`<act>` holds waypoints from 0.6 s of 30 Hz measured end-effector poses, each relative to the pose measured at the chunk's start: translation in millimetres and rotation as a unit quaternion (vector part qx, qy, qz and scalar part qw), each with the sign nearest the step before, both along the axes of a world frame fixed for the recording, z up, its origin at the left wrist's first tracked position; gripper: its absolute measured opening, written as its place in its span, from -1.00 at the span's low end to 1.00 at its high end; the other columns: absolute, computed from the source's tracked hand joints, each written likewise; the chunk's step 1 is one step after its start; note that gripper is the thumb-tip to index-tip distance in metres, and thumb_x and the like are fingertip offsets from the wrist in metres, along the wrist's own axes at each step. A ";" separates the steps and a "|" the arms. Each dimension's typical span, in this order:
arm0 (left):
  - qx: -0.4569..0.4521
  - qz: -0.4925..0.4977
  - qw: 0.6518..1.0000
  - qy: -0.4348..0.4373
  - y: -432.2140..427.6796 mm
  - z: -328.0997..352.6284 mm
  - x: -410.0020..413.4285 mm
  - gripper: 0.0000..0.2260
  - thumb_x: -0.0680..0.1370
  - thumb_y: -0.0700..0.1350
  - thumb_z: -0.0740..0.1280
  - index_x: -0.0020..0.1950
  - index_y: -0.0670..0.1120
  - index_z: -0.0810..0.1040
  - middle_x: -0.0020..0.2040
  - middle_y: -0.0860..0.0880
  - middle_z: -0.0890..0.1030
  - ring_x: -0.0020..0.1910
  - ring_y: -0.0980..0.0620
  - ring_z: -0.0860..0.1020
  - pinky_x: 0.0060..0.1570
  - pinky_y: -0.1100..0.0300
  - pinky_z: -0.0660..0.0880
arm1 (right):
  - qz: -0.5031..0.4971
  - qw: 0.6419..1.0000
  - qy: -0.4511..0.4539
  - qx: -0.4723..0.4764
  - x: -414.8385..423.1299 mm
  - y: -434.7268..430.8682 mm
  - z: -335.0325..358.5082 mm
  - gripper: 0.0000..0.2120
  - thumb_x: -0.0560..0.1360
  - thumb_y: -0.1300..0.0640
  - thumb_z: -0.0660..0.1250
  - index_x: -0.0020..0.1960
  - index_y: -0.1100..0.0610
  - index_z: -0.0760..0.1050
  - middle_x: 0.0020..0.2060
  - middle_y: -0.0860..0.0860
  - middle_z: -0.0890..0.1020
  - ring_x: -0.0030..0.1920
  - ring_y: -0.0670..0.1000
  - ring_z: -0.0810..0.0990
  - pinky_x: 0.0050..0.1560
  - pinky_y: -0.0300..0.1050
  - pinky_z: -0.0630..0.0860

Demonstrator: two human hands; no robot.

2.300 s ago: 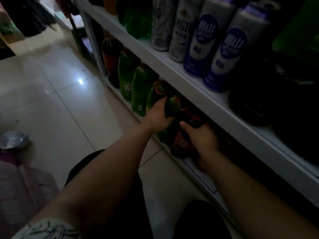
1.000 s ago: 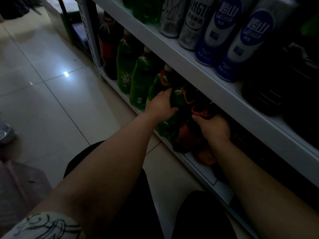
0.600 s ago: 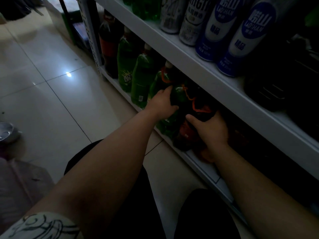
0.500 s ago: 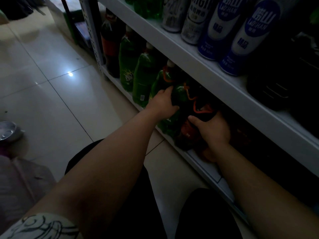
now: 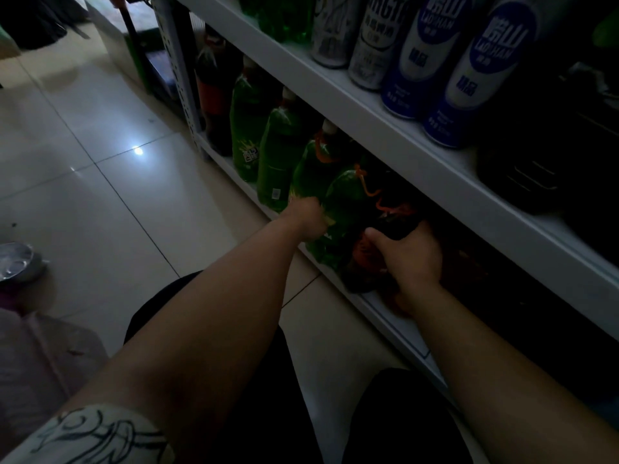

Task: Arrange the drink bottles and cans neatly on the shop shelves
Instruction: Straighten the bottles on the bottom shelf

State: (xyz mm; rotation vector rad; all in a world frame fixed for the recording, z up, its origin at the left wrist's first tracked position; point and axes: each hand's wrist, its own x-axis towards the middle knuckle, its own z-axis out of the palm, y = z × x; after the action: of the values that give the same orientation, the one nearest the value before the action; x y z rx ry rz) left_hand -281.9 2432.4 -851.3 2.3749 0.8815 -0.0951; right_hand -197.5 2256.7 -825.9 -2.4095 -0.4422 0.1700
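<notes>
Under the white metal shelf board [image 5: 368,128], the left hand [image 5: 306,217] grips the side of a green plastic bottle with an orange neck loop [image 5: 345,202]. The right hand [image 5: 410,259] curls round the top of a dark bottle with a red label [image 5: 366,262], which touches the green one. On top of that board, tall blue-and-white cans [image 5: 432,61] stand in a row.

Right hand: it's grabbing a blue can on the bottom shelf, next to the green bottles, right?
Not quite. The right hand is grabbing a dark bottle, not a blue can, on the bottom shelf, next to the green bottles. The head view shows it. The blue cans stand on the shelf above.
</notes>
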 end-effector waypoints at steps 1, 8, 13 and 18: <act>0.005 -0.005 1.000 0.016 1.5 -2.1 -0.3 -0.68 0.57 -0.03 0.27 0.22 -0.20 0.49 0.20 -0.23 0.53 0.18 -0.18 0.49 -0.06 0.17 0.32 | -0.003 1.000 -0.006 0.000 1.1 1.2 -1.7 -0.18 0.24 -0.25 0.51 0.34 0.17 0.38 0.25 0.13 0.53 0.24 0.14 0.51 0.19 -0.06 0.44; 0.053 -0.059 0.990 0.120 10.3 -10.5 -8.0 -0.71 0.58 -0.08 0.22 0.24 -0.18 0.52 0.21 -0.20 0.52 0.17 -0.17 0.49 0.02 0.10 0.41 | 0.039 0.997 0.015 0.057 6.7 -2.2 -8.7 -0.28 0.35 0.01 0.51 0.40 0.21 0.32 0.32 0.16 0.47 0.32 0.12 0.43 0.28 -0.16 0.29; 0.019 -0.086 0.991 0.105 3.4 -9.4 -6.0 -0.60 0.55 0.03 0.31 0.33 -0.11 0.48 0.26 -0.18 0.51 0.20 -0.14 0.48 0.03 0.18 0.38 | 0.042 0.985 -0.098 0.139 -39.4 -39.6 -31.9 -0.39 0.40 0.22 0.42 0.40 0.23 0.31 0.32 0.17 0.40 0.32 0.07 0.36 0.30 -0.39 0.16; -0.088 -0.126 0.965 0.212 -10.2 -18.5 -10.5 -0.54 0.54 -0.02 0.36 0.41 -0.10 0.38 0.28 -0.14 0.49 0.05 -0.06 0.53 -0.22 0.27 0.48 | -0.112 0.984 0.061 0.121 -49.4 -111.1 -69.0 -0.58 0.43 0.33 0.37 0.28 0.29 0.45 0.18 0.20 0.55 0.16 0.16 0.53 0.04 -0.31 0.32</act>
State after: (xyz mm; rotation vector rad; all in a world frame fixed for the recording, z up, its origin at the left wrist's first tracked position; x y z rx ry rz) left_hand -292.4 2422.2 -869.8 2.3217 0.7132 -0.7748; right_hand -247.0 2145.6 -894.9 -2.1765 -0.1244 0.1522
